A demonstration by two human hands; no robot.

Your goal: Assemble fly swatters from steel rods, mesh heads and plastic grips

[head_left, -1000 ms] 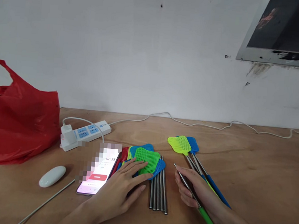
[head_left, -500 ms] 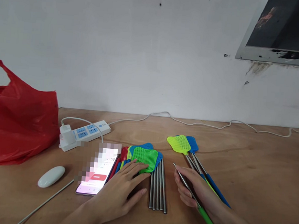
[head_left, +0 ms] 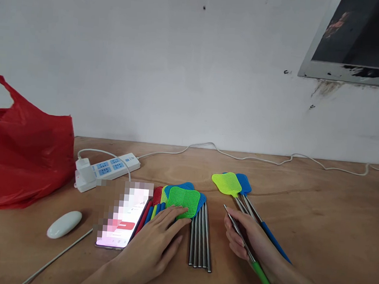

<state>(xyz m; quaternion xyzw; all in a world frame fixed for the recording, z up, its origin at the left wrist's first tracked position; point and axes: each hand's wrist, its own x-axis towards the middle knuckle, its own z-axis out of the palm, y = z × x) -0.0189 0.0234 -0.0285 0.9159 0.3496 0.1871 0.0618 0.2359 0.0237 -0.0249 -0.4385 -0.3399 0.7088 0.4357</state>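
Note:
My right hand point(head_left: 243, 233) is closed round a thin metal rod with a green grip point(head_left: 265, 281), its bare tip pointing up and away from me. My left hand point(head_left: 155, 242) lies with fingers stretched over coloured handles point(head_left: 150, 213), its fingertips touching the lower edge of a green mesh swatter head point(head_left: 184, 201). Blue, yellow and red mesh heads are stacked beneath the green one. Several loose metal rods point(head_left: 201, 241) lie side by side between my hands. Beyond my right hand rest fly swatters with a yellow-green head point(head_left: 228, 183) and a blue head point(head_left: 245, 184), their handles partly hidden by my arm.
A lit phone point(head_left: 122, 224), partly blurred out, lies left of the handles. Further left are a white oval object point(head_left: 65, 224), a power strip point(head_left: 117, 164) with a white plug, and a red plastic bag point(head_left: 27, 155). A white cable point(head_left: 247, 157) runs along the wall.
My right hand has shifted slightly right with the green-gripped rod. My left hand has moved a little down and its thumb is closer to the fingers.

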